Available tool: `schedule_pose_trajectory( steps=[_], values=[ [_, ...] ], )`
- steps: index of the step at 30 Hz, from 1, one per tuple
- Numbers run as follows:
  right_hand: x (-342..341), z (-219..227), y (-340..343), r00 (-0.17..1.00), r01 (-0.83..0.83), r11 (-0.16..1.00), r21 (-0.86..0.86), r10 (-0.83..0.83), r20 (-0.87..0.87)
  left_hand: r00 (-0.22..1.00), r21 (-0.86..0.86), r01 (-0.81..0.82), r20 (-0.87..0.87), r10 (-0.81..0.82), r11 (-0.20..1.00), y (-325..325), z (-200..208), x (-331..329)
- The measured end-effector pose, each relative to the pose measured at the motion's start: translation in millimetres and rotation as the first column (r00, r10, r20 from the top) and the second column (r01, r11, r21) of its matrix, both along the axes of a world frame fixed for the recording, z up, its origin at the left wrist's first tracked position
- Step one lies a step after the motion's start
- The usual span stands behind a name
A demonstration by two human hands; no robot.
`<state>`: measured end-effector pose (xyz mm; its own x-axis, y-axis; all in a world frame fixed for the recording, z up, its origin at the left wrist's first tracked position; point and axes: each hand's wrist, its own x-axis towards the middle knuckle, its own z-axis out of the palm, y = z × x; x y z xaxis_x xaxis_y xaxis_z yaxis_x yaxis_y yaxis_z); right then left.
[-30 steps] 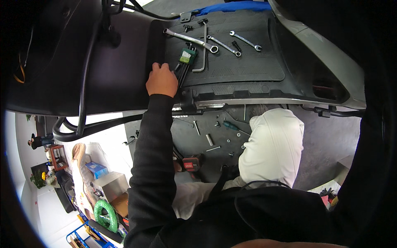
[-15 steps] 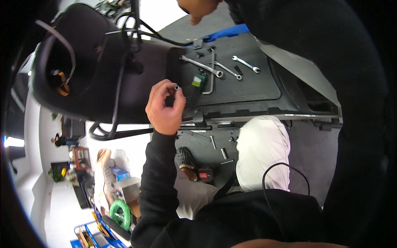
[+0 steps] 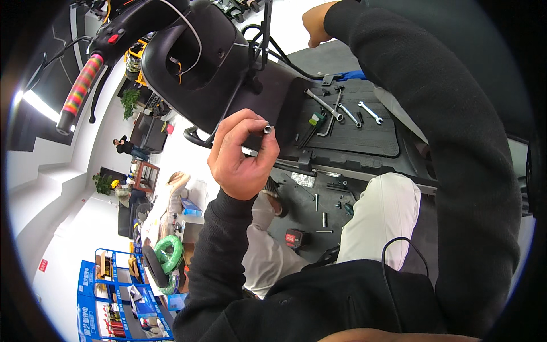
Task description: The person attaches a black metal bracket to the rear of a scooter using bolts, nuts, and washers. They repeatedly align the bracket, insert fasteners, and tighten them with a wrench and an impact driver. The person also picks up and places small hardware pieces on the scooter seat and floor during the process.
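Note:
My left hand (image 3: pixel 244 157) is raised before the scooter's black seat, thumb and fingers pinching a small metal socket (image 3: pixel 266 129) with its round opening showing. Only part of my right hand (image 3: pixel 317 25) shows at the top, beyond the scooter; its fingers are mostly hidden. Past my left hand, tools lie on the ribbed black footboard mat (image 3: pixel 370 139): a long wrench (image 3: pixel 325 105), a shorter wrench (image 3: pixel 349 115), a double-ended wrench (image 3: pixel 370 113) and a green-and-black hex key holder (image 3: pixel 315 119).
A scooter handlebar with a striped grip (image 3: pixel 84 85) juts in at upper left. On the floor below are a metal tube-like socket (image 3: pixel 324 219), a bolt (image 3: pixel 317 202) and a red-and-black battery pack (image 3: pixel 294 237). A blue shelf rack (image 3: pixel 88 296) stands at lower left; people are farther off.
The whole view has shifted and tilted, bringing the handlebar and more of the blue rack into sight. My left hand keeps its pinch on the socket; my right hand stays beyond the scooter.

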<state>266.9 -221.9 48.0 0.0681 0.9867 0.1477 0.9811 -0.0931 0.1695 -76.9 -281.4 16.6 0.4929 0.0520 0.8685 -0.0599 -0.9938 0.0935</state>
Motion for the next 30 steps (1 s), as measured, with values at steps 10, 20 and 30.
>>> schedule_pose_trajectory(
  steps=[10,20,30],
  values=[
    [-12,-21,14,0.995,0.033,0.991,-0.126,-0.044,-0.092,0.989,-0.668,-0.095,-0.145,-0.004,0.738,77,-48,-5],
    [-35,-28,1,0.988,0.052,0.923,-0.382,-0.103,-0.115,0.243,0.054,-0.599,-0.938,0.246,0.799,232,-239,32],
    [-44,-33,-3,0.995,-0.097,0.918,-0.385,0.082,-0.056,0.652,-0.094,-0.266,-0.751,0.107,0.959,221,-209,62]
  ],
)
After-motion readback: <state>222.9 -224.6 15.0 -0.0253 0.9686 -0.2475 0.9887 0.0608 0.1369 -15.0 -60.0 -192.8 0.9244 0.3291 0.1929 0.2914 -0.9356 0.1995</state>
